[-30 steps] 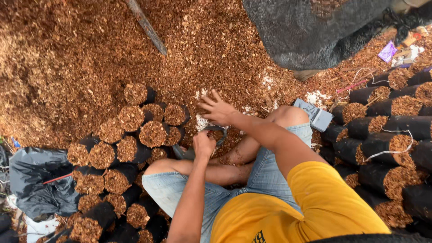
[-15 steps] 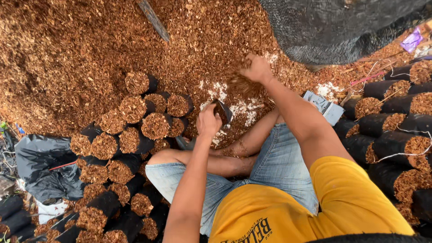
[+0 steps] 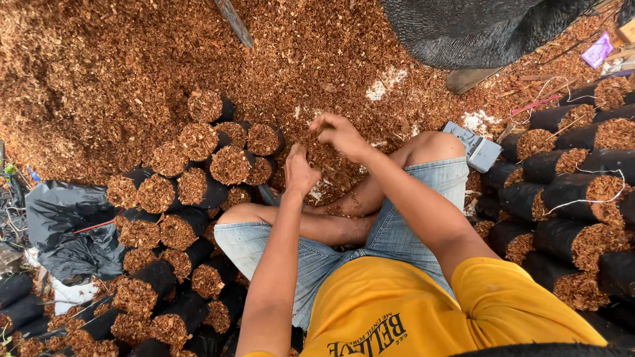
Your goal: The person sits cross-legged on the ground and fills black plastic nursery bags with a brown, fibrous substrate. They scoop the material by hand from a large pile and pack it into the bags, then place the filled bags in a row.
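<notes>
I sit cross-legged on a floor of reddish-brown wood chips point(image 3: 132, 66). My left hand point(image 3: 301, 173) is closed, gripping the rim of a small black bag point(image 3: 266, 195) held in front of my knees; most of the bag is hidden by the hand. My right hand point(image 3: 338, 132) hovers just above and to the right of it, fingers curled around a scoop of wood chips. A cluster of filled black bags point(image 3: 198, 165), topped with chips, stands upright right beside my left hand.
More filled black bags lie stacked at the right point(image 3: 575, 192) and the lower left point(image 3: 152, 291). A grey flat block point(image 3: 473, 147) lies by my right knee. Black netting point(image 3: 476, 30) is heaped at the top right, crumpled black plastic point(image 3: 59, 225) at the left.
My right hand reached out over the chip pile, then drew back with its fingers curled above the bag. My left hand stayed closed on the black bag, shifting slightly.
</notes>
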